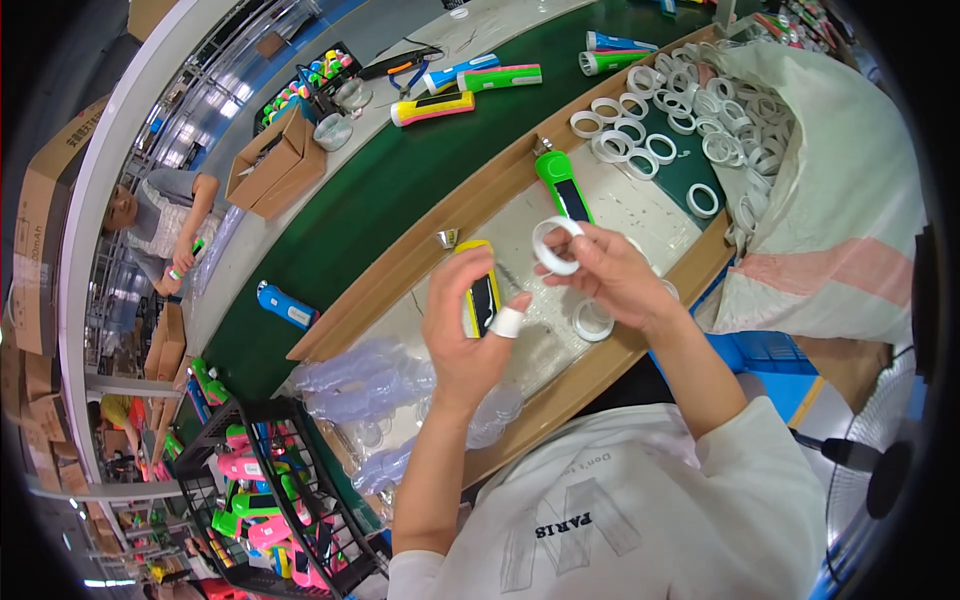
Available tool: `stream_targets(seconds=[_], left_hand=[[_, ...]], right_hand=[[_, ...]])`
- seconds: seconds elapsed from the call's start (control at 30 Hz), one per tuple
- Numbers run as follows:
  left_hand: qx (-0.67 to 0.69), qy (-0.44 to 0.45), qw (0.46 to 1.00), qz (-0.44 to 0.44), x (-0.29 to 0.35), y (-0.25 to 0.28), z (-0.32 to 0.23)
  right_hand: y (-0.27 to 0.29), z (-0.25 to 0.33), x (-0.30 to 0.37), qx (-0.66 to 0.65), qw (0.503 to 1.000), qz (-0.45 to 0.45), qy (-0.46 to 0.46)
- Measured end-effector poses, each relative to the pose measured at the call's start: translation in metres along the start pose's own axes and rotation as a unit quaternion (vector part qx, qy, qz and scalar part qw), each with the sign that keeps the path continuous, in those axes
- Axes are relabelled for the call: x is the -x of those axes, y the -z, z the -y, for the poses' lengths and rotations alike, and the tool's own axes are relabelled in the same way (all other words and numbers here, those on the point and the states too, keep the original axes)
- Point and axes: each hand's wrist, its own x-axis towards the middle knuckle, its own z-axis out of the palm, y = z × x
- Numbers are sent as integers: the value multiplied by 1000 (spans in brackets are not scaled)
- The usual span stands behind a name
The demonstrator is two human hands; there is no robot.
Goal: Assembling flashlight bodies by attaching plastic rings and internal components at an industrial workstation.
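Observation:
My right hand (612, 272) pinches a white plastic ring (556, 266) between thumb and fingers, holding it up over the work board. To its left, my left hand (462, 335) hovers with thumb and fingers apart and a white wrap round the thumb. Behind that hand lies a yellow flashlight body (484, 296) with a dark panel, partly covered by the fingers. A small silver reflector (447, 238) sits at its head end. Farther off, a green flashlight body (563, 186) lies with another silver reflector (543, 147) at its head. Loose white rings (592, 322) rest below my right hand.
A pile of white rings (722, 125) spills from a white woven sack (830, 170) at right. Cardboard strips (420, 262) edge the board. Clear plastic pieces (365, 385) lie at left, beside a black crate (262, 480) of colourful flashlights. Across the green belt, another person (170, 220) works.

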Motion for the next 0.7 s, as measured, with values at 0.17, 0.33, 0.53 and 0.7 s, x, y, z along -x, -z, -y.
stream_targets(seconds=[0.17, 0.33, 0.53, 0.7], left_hand=[[-49, -82, 992, 78, -20, -42, -2], [-108, -93, 976, 167, -31, -68, 14], [-64, 89, 981, 163, -56, -110, 64], [-237, 151, 900, 332, -54, -135, 77]], right_hand=[[-6, -4, 7, -164, 986, 22, -2], [34, -7, 12, -219, 976, 1, -6], [46, 7, 16, -176, 983, -56, -6], [64, 8, 24, -171, 983, -66, 23]])
